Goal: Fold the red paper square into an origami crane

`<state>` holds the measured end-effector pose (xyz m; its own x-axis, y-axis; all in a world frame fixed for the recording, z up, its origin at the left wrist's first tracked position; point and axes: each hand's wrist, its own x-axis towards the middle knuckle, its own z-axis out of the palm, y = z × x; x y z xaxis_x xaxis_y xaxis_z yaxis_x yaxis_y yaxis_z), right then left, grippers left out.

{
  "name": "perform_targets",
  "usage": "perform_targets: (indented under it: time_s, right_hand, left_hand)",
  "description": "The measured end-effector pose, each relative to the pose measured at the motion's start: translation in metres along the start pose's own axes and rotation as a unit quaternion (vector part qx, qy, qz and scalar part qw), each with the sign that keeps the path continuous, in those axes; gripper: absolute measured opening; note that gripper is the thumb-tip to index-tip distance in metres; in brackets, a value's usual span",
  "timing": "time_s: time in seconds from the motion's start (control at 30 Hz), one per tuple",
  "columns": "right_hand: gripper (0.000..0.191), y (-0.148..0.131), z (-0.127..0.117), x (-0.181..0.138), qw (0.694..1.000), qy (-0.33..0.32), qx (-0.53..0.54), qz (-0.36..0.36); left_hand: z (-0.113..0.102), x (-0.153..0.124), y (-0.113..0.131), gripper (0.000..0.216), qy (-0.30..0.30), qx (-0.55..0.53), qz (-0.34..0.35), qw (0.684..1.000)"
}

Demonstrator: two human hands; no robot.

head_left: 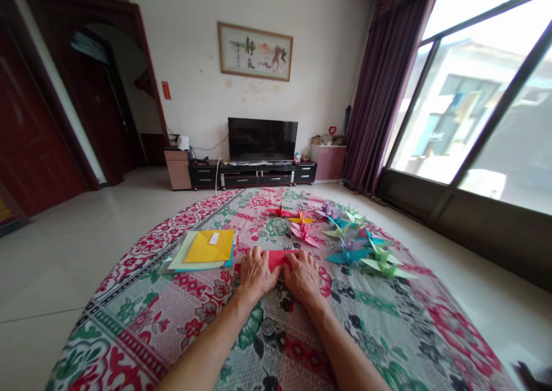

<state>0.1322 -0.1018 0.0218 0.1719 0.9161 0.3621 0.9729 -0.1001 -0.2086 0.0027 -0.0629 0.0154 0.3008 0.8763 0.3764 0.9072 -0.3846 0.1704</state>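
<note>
A sheet of red origami paper lies on the patterned tablecloth, partly covered by both hands. My left hand is closed on its left side, fingers bent and thumb pointing inward. On the right side my right hand grips it the same way, its thumb close to the left one. Under the fingers the paper's edges are hidden. To the left sits a stack of square paper with a yellow sheet on top, a small white piece lying on it. Just beyond the hands stands a pink paper crane.
Several folded cranes in blue, green and purple, among them a blue crane and a light green crane, spread to the right. The round table's cloth reaches toward me. A television stands on a low cabinet beyond.
</note>
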Motion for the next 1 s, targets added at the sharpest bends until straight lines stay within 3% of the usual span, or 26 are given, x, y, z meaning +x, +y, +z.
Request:
perform_targets:
  time_s: [0.33, 0.67, 1.0]
  right_hand:
    - [0.026, 0.02, 0.002, -0.004, 1.0, 0.007, 0.004, 0.006]
    - [0.031, 0.042, 0.002, -0.005, 0.999, -0.014, 0.03, 0.028]
    - [0.031, 0.04, -0.005, -0.006, 0.999, -0.032, 0.007, 0.04]
  left_hand:
    - [0.002, 0.001, -0.012, 0.043, 0.002, -0.044, 0.017, 0.999]
    - [0.015, 0.008, -0.046, 0.039, -0.036, -0.152, 0.094, 0.983]
    - [0.032, 0.009, -0.064, 0.043, -0.018, -0.256, 0.119, 0.959]
